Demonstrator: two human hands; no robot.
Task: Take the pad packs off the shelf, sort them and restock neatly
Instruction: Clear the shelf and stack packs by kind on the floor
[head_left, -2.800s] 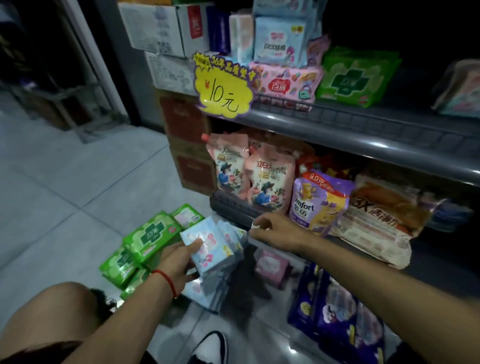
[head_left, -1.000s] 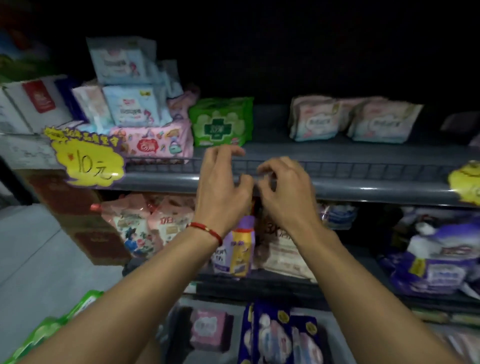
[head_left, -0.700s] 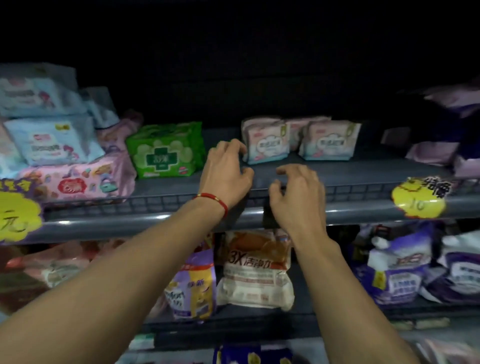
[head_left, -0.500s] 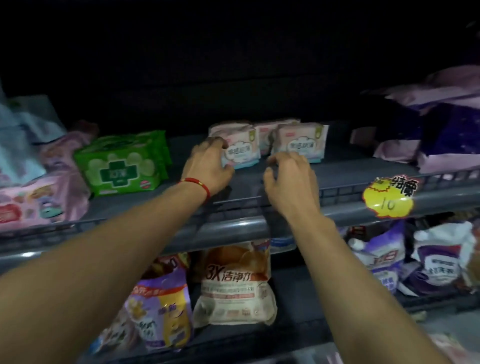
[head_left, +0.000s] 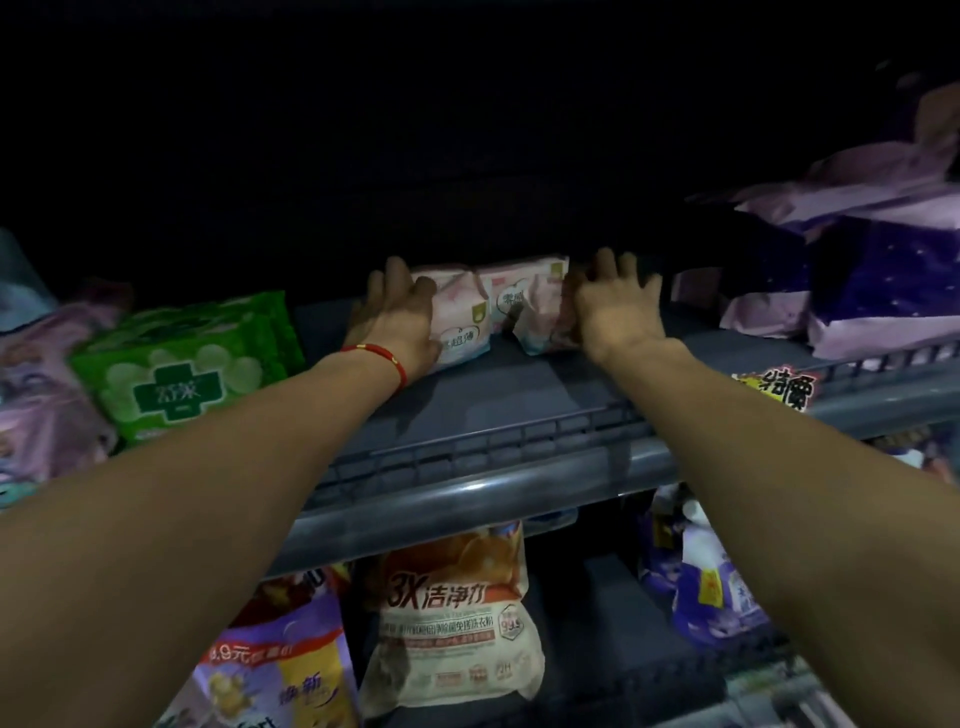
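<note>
Pale pink pad packs (head_left: 511, 301) stand in a short row at the back of the grey shelf (head_left: 498, 410). My left hand (head_left: 397, 317), with a red string at the wrist, is clasped on the left end pack. My right hand (head_left: 610, 306) grips the right end pack, fingers reaching behind it. Both hands hem the row in between them. A green pad pack (head_left: 182, 364) with a cross logo stands to the left on the same shelf. Purple and lilac pad packs (head_left: 857, 280) are piled at the right.
A low wire rail and rounded front lip (head_left: 467, 499) run under my forearms. A yellow price tag (head_left: 774, 389) hangs at the right. Detergent bags (head_left: 452, 623) fill the shelf below. Above the packs everything is dark.
The view rose from the floor piles to the shelf. Both hands passed over the front rail, reached to the back and closed on the two ends of the pink pack row.
</note>
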